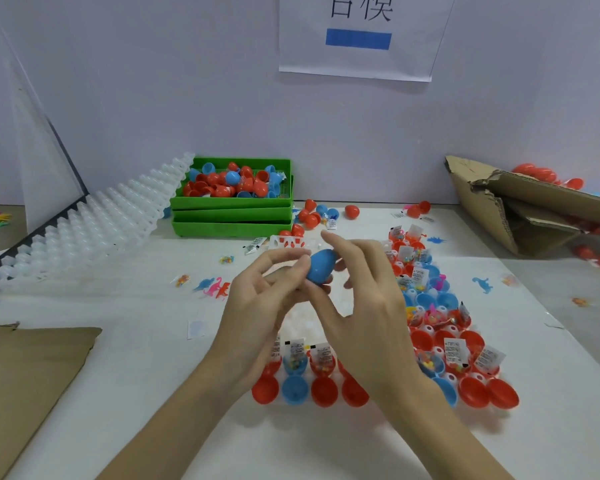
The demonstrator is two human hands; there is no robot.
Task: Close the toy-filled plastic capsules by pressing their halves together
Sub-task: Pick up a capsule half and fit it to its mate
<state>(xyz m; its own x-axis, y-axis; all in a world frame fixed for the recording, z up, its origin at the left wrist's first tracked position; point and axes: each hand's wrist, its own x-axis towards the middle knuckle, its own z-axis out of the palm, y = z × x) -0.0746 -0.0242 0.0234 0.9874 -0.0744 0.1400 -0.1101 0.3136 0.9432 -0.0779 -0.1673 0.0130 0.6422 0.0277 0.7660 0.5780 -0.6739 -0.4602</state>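
A blue egg-shaped capsule (321,270) is held above the table's middle between both hands. My left hand (264,306) pinches its left end with thumb and fingertips. My right hand (364,296) holds its right and lower side, thumb under it, index finger raised. Its halves look joined, though the seam is partly hidden. Below the hands a clear tray (426,329) holds several open red and blue capsule halves, many with small toy packets standing in them.
Stacked green bins (232,216) of red and blue halves stand at the back. White empty trays (94,223) lean at the left. A torn cardboard box (520,209) lies at the right, brown cardboard (25,382) at the near left. Loose capsules and toy dinosaurs are scattered about.
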